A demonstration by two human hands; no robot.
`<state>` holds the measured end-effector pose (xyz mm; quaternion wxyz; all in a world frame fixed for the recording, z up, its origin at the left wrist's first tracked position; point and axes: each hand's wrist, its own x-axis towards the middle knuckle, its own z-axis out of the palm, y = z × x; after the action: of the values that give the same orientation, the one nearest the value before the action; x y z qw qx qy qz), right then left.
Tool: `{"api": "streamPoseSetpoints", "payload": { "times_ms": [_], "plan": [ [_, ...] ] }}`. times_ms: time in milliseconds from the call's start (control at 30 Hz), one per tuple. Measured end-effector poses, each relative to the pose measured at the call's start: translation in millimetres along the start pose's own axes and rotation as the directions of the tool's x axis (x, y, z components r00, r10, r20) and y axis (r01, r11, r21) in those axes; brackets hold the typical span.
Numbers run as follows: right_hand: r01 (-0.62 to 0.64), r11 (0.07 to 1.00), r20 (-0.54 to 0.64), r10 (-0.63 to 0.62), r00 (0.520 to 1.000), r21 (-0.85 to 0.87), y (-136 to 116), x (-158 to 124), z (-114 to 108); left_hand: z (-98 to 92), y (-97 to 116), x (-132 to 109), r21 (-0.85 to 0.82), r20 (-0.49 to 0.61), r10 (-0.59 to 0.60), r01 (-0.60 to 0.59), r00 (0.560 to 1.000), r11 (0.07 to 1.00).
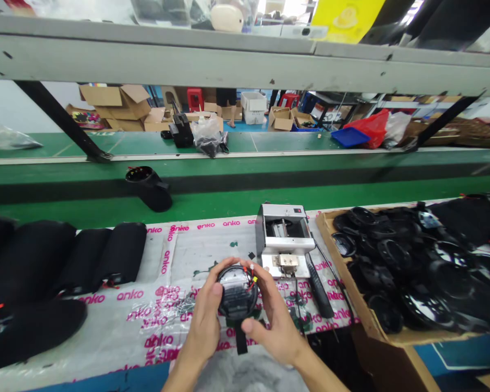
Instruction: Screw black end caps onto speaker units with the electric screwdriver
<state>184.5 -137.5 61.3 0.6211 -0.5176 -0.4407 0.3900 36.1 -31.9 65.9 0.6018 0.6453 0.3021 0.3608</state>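
Black plastic round housing (237, 294) with a clear face is held over the near middle of the counter (44, 348), directly in front of the person. The left hand (204, 321) grips its left edge, and the right hand (274, 321) clasps its right edge, so both grips are closed on it. Red and yellow wire ends (252, 275) stick out at its upper right, and a black strap (241, 338) hangs from its near edge.

Just beyond the hands stands a silver metal bench machine (283, 239). To its right lies a black-handled tool (319, 286), then a cardboard tray (353, 294) heaped with black round parts. To the left, black padded tubes (106, 253) rest on a plastic sheet (155, 326) printed with pink "anko" lettering. Farther away, a black cup-shaped part (148, 189) stands on a green conveyor belt (245, 204).
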Motion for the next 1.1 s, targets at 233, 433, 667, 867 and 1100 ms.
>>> {"api": "streamPoseSetpoints", "payload": {
  "times_ms": [233,433,667,867,1100],
  "plan": [
    [0.011,0.987,-0.279,0.034,0.960,0.160,11.7,-4.8,26.9,19.5,-4.8,-0.8,-0.060,-0.187,-0.104,0.094,0.977,0.994],
    [0.036,0.985,-0.236,-0.076,0.969,-0.170,9.0,-4.6,16.8,23.1,-12.5,-27.7,-0.076,-0.288,-0.085,0.066,0.954,0.995],
    [0.030,0.988,-0.308,-0.077,0.948,-0.155,11.0,-2.7,14.6,30.7,-8.2,-11.3,0.002,-0.333,0.023,-0.024,0.943,1.000],
    [0.083,0.970,-0.362,-0.163,0.918,-0.227,11.3,0.3,18.8,36.8,-6.1,-1.8,-0.084,-0.352,-0.002,-0.029,0.936,0.996],
    [-0.046,0.999,-0.368,0.041,0.929,-0.004,19.0,-13.1,26.5,-5.5,6.1,24.4,-0.316,0.103,-0.227,0.248,0.968,0.916]
  ]
}}
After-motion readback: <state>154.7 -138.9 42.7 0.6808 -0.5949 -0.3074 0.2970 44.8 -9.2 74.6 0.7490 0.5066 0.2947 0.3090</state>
